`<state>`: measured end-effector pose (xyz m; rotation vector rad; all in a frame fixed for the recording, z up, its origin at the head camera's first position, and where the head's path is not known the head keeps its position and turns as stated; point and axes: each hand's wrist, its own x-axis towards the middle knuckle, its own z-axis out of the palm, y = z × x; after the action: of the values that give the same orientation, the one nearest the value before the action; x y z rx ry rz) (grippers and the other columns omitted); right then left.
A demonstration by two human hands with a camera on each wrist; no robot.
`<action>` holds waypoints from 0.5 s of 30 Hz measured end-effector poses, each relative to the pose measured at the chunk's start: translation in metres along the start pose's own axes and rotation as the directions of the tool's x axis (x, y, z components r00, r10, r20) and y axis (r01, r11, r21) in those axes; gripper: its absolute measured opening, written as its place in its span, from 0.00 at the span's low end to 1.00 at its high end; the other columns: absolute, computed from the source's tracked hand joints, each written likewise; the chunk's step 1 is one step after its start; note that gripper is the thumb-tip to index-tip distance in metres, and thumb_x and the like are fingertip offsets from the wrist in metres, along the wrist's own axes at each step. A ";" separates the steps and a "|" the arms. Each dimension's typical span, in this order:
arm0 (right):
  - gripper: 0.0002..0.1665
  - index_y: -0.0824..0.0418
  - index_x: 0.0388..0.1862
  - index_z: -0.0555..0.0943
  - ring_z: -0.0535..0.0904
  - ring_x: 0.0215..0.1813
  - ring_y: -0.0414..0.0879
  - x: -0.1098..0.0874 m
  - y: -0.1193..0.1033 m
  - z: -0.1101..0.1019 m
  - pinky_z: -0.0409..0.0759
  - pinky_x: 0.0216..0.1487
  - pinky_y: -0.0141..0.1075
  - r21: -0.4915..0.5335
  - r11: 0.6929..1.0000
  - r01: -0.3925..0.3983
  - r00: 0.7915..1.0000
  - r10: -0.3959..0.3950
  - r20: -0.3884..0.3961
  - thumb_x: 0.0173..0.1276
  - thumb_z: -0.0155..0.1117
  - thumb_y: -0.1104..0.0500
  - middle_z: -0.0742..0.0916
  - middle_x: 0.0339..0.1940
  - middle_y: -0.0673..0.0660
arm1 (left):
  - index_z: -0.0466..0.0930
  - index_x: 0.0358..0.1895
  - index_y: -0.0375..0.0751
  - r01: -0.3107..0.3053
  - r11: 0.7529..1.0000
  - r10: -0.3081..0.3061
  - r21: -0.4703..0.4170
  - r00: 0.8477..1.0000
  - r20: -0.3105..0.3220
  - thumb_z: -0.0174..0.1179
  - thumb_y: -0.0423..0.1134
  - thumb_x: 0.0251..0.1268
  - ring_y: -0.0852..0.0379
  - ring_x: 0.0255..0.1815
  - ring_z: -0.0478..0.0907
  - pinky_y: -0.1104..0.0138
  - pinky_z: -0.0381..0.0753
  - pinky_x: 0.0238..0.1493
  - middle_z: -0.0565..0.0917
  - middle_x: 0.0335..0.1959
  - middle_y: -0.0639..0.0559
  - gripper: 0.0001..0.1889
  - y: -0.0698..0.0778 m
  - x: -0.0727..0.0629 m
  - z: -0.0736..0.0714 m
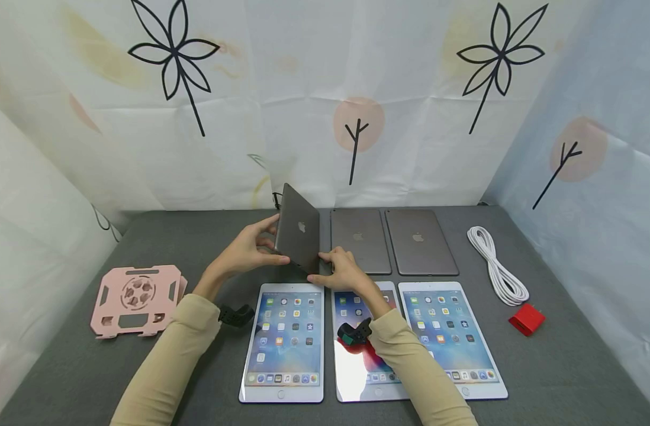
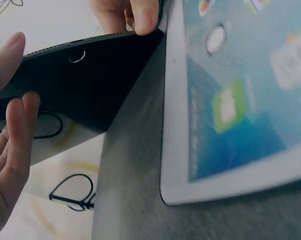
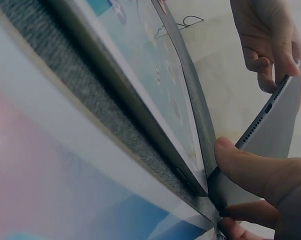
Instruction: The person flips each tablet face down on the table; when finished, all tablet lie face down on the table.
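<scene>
A dark grey tablet [image 1: 299, 228] with an apple logo on its back stands tilted up on its edge at the back of the table. My left hand [image 1: 247, 247] grips its left side, thumb at the lower edge and fingers at the screen side. At its lower right corner, my right hand [image 1: 345, 271] pinches the tablet between thumb and fingers. The left wrist view shows the tablet's black screen [image 2: 85, 85] with a ring-shaped home button. Its port and speaker holes [image 3: 260, 115] line the edge between both hands in the right wrist view.
Two grey tablets [image 1: 359, 234] [image 1: 421, 242] lie face down at back right. Three white tablets with lit screens [image 1: 282, 337] lie in front, two partly under my right arm. A pink cut-out panel [image 1: 138, 299] lies left; a coiled white cable [image 1: 495, 266] and red block [image 1: 527, 319] lie right.
</scene>
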<state>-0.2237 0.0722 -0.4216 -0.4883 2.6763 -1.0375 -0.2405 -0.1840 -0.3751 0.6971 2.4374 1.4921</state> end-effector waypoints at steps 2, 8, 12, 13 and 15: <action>0.43 0.68 0.74 0.71 0.67 0.57 0.56 -0.001 0.000 0.000 0.72 0.62 0.53 -0.003 1.000 0.001 1.000 -0.001 -0.003 0.66 0.74 0.49 0.77 0.60 0.66 | 0.49 0.83 0.37 0.005 1.000 -0.005 0.013 1.000 -0.008 0.76 0.30 0.56 0.53 0.41 0.83 0.69 0.86 0.43 0.73 0.60 0.34 0.54 -0.003 -0.002 -0.001; 0.43 0.70 0.74 0.70 0.68 0.60 0.57 -0.002 0.000 -0.001 0.72 0.64 0.53 0.000 1.000 0.003 1.000 -0.003 -0.009 0.67 0.73 0.51 0.78 0.59 0.65 | 0.48 0.81 0.29 0.045 0.994 -0.044 0.095 0.999 -0.019 0.77 0.33 0.55 0.56 0.40 0.85 0.68 0.85 0.42 0.77 0.57 0.33 0.55 -0.017 -0.005 -0.003; 0.43 0.72 0.75 0.68 0.69 0.62 0.59 -0.003 0.000 -0.002 0.72 0.65 0.53 -0.008 1.000 0.012 1.000 -0.012 -0.007 0.68 0.72 0.53 0.78 0.60 0.65 | 0.48 0.80 0.25 0.073 0.978 -0.070 0.196 0.997 -0.022 0.77 0.36 0.56 0.59 0.33 0.83 0.68 0.80 0.37 0.78 0.55 0.35 0.55 -0.026 -0.006 -0.003; 0.43 0.72 0.75 0.68 0.70 0.63 0.59 -0.003 0.001 -0.002 0.73 0.65 0.53 -0.013 1.000 0.016 1.000 -0.016 -0.006 0.69 0.71 0.53 0.78 0.60 0.66 | 0.48 0.80 0.25 0.078 0.973 -0.076 0.216 0.997 -0.021 0.77 0.36 0.56 0.59 0.30 0.82 0.68 0.79 0.36 0.78 0.54 0.35 0.55 -0.028 -0.006 -0.003; 0.42 0.74 0.74 0.68 0.71 0.61 0.60 -0.002 0.001 -0.003 0.74 0.63 0.52 -0.032 0.999 0.032 0.999 -0.033 -0.011 0.69 0.71 0.54 0.79 0.58 0.67 | 0.49 0.80 0.24 0.096 0.963 -0.094 0.252 0.995 -0.020 0.77 0.37 0.56 0.61 0.26 0.78 0.68 0.76 0.32 0.78 0.51 0.37 0.55 -0.032 -0.007 -0.002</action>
<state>-0.2228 0.0752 -0.4200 -0.5354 2.7074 -1.0105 -0.2448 -0.2009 -0.4023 0.6091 2.6548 1.1625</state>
